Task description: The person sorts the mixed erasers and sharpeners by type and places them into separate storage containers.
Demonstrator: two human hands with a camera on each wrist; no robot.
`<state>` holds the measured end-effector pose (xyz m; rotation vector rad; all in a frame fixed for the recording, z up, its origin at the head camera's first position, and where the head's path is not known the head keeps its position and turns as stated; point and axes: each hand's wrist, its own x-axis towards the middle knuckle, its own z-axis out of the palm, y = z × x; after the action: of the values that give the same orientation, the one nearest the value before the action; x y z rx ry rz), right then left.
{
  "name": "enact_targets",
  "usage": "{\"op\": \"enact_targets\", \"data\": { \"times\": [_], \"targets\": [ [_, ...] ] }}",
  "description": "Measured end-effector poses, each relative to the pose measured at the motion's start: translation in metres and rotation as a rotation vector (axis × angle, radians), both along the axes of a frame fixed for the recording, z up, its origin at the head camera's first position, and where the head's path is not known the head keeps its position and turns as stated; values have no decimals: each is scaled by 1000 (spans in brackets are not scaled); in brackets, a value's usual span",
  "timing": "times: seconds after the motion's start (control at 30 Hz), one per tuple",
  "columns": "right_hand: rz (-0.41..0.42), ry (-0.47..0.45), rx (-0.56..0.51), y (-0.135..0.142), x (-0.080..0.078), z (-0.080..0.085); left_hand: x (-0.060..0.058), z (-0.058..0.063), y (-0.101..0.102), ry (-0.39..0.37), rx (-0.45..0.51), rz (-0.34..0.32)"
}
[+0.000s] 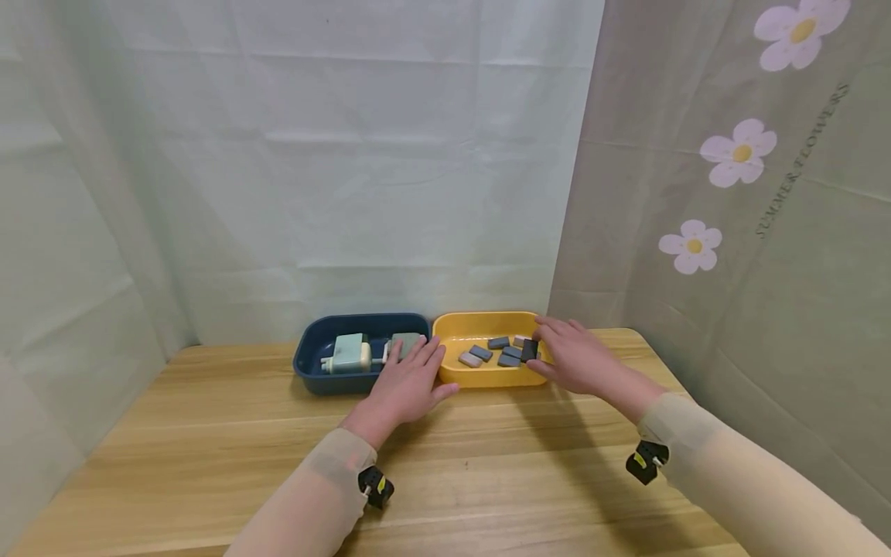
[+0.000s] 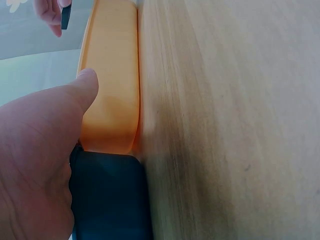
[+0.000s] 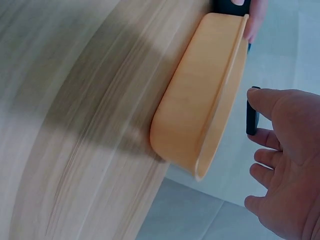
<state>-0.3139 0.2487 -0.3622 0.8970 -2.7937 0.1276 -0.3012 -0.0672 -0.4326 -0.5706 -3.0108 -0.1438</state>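
My right hand [image 1: 574, 356] pinches a small dark rectangular block [image 1: 529, 350] between thumb and fingertip, above the right end of the yellow tray [image 1: 487, 378]. In the right wrist view that block [image 3: 252, 111] stands on edge between the fingertips, apart from the tray wall. Several similar grey-blue blocks [image 1: 480, 353] and a few pale ones [image 1: 469, 359] lie inside. My left hand [image 1: 407, 391] is spread with straight fingers where the two trays meet, its fingers over the dark blue tray's right end and its thumb in front of the yellow tray.
The dark blue tray [image 1: 301, 370] stands left of the yellow one, holding a pale green boxy item [image 1: 349, 353] and a grey-green item [image 1: 406, 343] partly behind the left fingers. Both trays sit on a wooden table [image 1: 473, 480] near a hanging cloth [image 1: 376, 193].
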Motion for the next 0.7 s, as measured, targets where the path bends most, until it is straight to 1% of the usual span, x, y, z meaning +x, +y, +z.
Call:
{"op": "enact_targets", "data": {
  "times": [0.23,0.43,0.7],
  "targets": [
    [-13,-63,-21,-16,-12,-2,-3,-3,0,-7,-5,8],
    [9,-64,-35,-30,-19,-3,-3,-3,1,-2,-21,15],
    [-4,-106,-31,-51,-28,-4,-1,-1,1,-4,-25,13]
  ]
}}
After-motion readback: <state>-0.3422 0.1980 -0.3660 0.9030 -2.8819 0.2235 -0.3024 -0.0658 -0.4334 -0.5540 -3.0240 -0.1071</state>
